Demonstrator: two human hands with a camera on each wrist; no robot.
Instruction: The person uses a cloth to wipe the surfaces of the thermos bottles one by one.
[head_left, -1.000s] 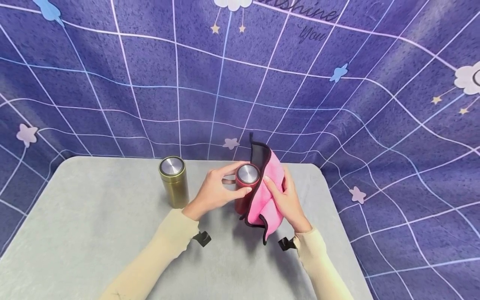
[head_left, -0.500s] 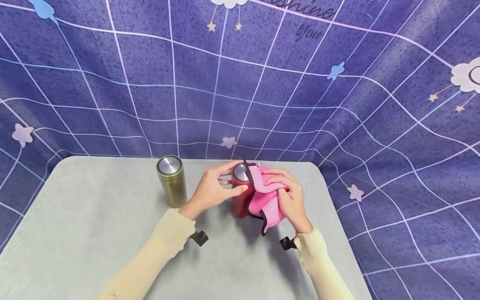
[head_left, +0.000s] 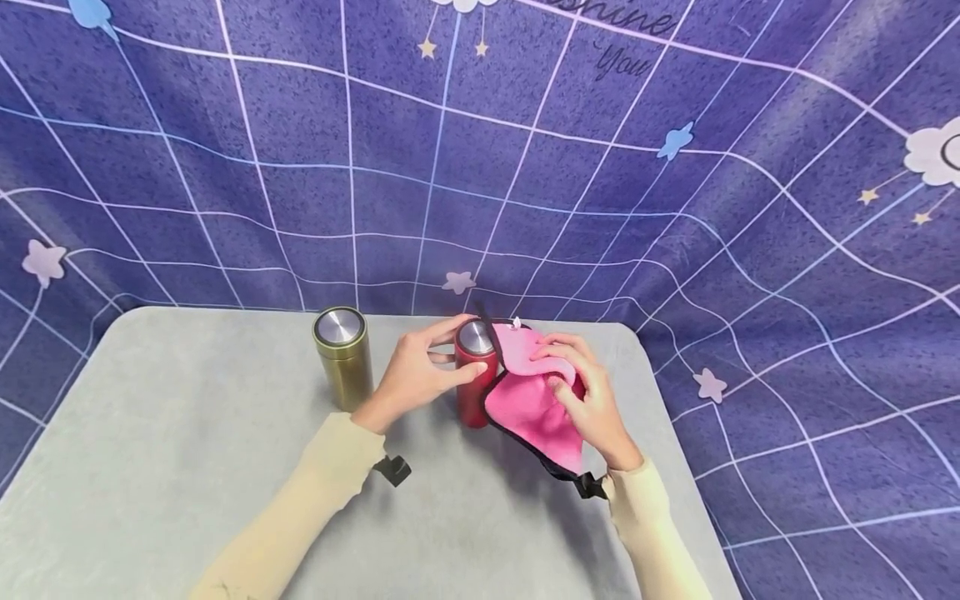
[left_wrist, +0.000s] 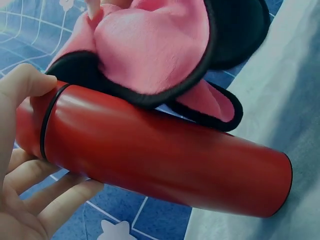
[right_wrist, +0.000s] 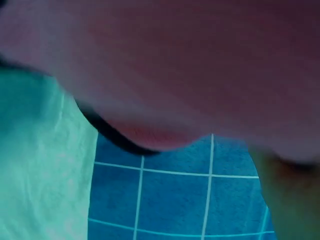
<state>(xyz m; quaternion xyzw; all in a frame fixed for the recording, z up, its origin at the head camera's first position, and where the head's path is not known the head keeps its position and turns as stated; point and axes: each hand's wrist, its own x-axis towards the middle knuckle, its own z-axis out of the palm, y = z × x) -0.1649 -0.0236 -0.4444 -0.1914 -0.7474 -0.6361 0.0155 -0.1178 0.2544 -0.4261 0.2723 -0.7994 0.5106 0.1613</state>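
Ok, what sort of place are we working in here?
Probably a staged tabletop recording spot, likely indoors: a gray table, a star-print gridded backdrop around its back and sides, and black wrist mounts. The room beyond is hidden.

Screened-off work spot, room type unclear: grey table (head_left: 187,450), purple star-and-cloud backdrop (head_left: 401,196) around three sides.

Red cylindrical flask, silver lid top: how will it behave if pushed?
Likely tippy if pushed high: the red flask is tall and narrow. Perhaps slippery: it looks smooth and shiny. Being round, it would probably roll if laid down.
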